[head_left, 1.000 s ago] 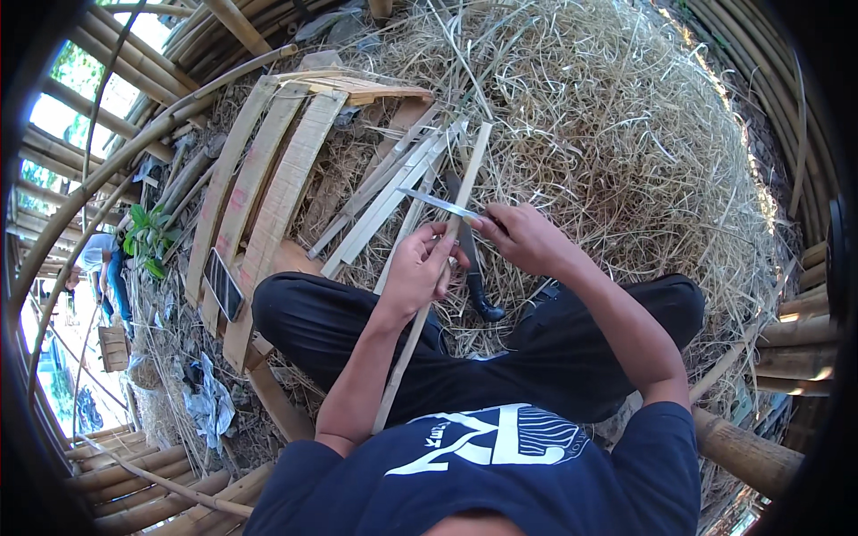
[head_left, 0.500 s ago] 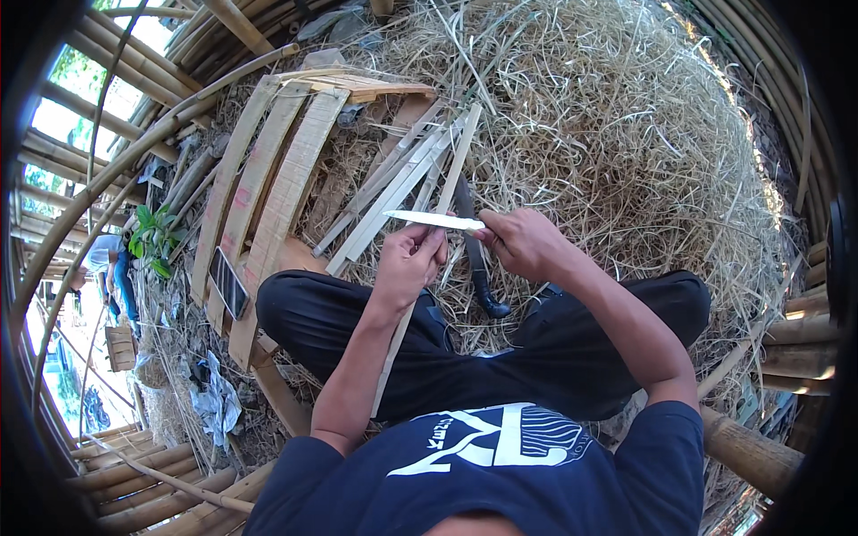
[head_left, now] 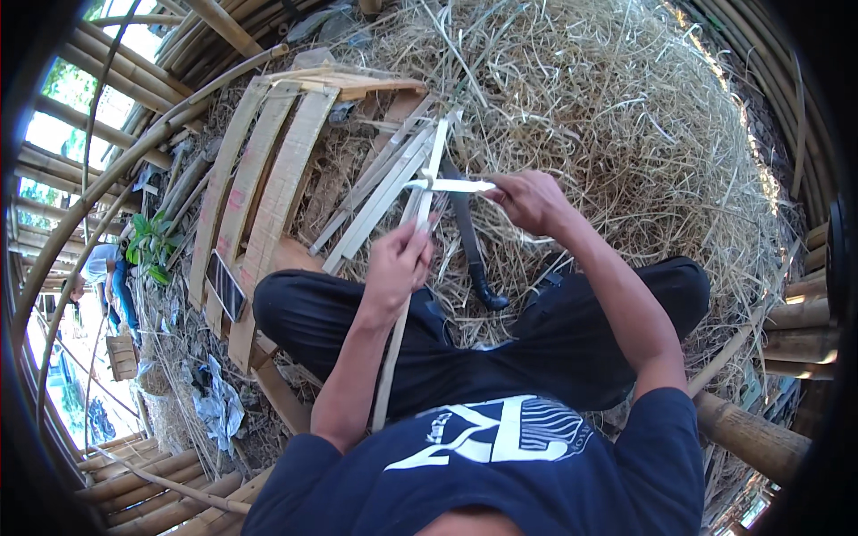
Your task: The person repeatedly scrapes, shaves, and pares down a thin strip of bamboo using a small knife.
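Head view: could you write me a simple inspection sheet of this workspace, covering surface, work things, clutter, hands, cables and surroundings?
Surface: ground strewn with dry, straw-like shavings.
Work things: wooden strip with a knife laid across it; loose pale strips beside it.
Clutter: long dark-handled blade on the shavings; phone-like device on a slatted wooden piece; crumpled pale sheet at left.
Hands: left hand grips the strip; right hand grips the knife.
Cables: nothing seen that is clearly a cable.
Surroundings: bamboo poles around; green plant and another person at left.
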`<state>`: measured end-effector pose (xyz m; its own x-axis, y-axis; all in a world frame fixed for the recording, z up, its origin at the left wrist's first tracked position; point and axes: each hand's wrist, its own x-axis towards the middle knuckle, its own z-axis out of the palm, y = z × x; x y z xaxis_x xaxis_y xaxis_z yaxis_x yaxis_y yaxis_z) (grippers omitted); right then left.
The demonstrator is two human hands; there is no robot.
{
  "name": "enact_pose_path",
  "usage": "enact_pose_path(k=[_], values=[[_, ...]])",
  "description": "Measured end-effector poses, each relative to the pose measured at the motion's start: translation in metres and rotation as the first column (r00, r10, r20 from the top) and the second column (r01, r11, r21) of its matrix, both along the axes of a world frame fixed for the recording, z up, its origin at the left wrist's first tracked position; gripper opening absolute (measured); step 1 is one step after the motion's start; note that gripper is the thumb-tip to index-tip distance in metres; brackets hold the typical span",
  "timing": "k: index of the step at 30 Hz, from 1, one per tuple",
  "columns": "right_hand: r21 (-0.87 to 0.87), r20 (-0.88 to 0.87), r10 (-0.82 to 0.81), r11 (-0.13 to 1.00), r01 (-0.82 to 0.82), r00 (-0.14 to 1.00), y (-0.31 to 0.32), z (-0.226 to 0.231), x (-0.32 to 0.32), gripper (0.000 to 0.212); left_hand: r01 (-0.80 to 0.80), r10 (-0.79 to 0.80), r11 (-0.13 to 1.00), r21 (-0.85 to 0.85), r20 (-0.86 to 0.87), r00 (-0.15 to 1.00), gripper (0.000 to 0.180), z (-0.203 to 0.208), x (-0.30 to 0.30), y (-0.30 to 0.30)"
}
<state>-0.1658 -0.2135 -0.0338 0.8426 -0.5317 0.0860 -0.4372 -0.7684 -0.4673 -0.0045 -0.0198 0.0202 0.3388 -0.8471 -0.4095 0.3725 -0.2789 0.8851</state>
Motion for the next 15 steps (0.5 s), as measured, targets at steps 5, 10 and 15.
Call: enact_pose_path(k=[5,10,15], values=[[-0.074,-0.144,-0.111,0.992,0.101,0.983,-0.019,-0.002,-0.007,0.028,0.033,-0.03,0.998,0.061,-0.048,0.998,0.029,0.005,0.003,0.022],[0.32,-0.079,-0.481,0.817,0.48,0.873,-0.061,-0.054,-0.018,0.03,0.063,-0.056,0.992,0.105,-0.068,0.996,0.029,0.009,0.009,0.037],[0.141,0.018,-0.586,0.804,0.578,0.81,-0.078,0.014,-0.042,0.044,-0.048,0.044,0.99,0.131,0.029,0.999,0.028,0.018,0.025,0.074]])
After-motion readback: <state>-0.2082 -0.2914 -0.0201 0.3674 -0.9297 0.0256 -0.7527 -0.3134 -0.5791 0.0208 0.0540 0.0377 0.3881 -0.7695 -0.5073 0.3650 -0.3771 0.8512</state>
